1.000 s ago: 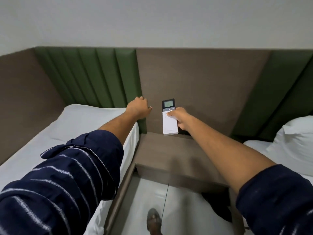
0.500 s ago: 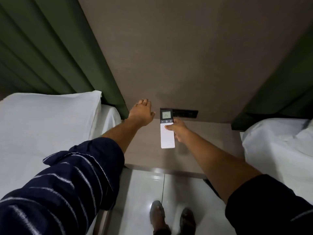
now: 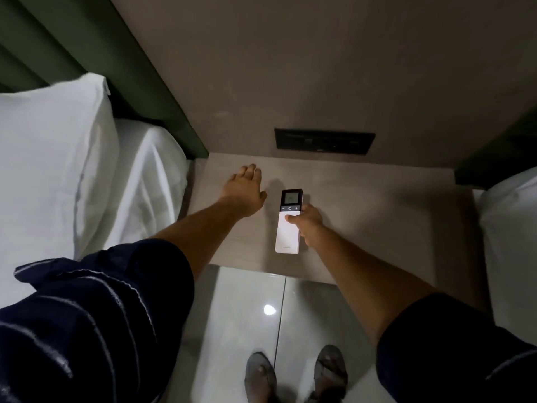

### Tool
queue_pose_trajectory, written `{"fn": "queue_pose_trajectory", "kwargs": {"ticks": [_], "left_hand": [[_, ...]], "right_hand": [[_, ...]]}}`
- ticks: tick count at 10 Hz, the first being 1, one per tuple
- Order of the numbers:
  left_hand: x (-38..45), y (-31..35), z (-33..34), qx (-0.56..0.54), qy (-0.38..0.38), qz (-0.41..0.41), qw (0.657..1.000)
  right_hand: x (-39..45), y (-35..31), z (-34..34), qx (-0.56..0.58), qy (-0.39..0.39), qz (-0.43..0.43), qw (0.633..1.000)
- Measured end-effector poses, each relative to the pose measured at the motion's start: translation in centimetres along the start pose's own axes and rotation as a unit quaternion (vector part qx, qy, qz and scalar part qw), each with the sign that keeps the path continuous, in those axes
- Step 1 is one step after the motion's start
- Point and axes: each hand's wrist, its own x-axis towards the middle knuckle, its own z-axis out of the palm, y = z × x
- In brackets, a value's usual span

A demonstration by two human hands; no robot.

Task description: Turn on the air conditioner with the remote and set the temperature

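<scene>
A slim white remote (image 3: 287,237) with a dark top and a small lit screen is held low over the beige bedside table (image 3: 377,222), its screen end pointing at the wall. My right hand (image 3: 308,225) grips it from the right side, thumb resting on the white face just below the button row. Left of the remote, my left hand (image 3: 245,191) lies palm down with fingers stretched out over the table, holding nothing. No air conditioner is in view.
A dark socket panel (image 3: 324,141) sits in the beige wall above the table. White-sheeted beds (image 3: 87,158) flank the table on both sides, with green padded headboards (image 3: 58,45). Below are glossy floor tiles (image 3: 247,315) and my sandalled feet (image 3: 296,373).
The view has tipped down from the wall to the table. My right hand has lowered the remote toward the tabletop, and my left hand has opened and dropped flat beside it.
</scene>
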Motion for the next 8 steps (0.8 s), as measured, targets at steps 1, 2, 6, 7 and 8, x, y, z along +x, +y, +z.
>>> {"fn": "queue_pose_trajectory", "kwargs": {"ticks": [1, 2, 6, 7, 8], "left_hand": [[1.9, -0.2, 3.0, -0.002, -0.011, -0.004, 1.0], [2.9, -0.3, 4.6, -0.001, -0.016, -0.008, 1.0], [4.5, -1.0, 6.6, -0.023, -0.036, -0.007, 0.999], [3.6, -0.5, 5.9, -0.027, -0.032, -0.011, 0.999], [2.5, 0.0, 4.8, -0.016, -0.022, -0.002, 1.0]], "right_hand": [[2.9, 1.3, 1.8, -0.041, 0.022, -0.025, 0.999], [4.4, 2.0, 2.8, -0.072, 0.038, -0.044, 0.996], [6.3, 4.0, 4.0, -0.297, 0.126, -0.074, 0.944], [5.1, 3.3, 3.8, -0.33, 0.153, -0.108, 0.925], [3.2, 2.0, 3.1, -0.339, 0.142, -0.131, 0.921]]}}
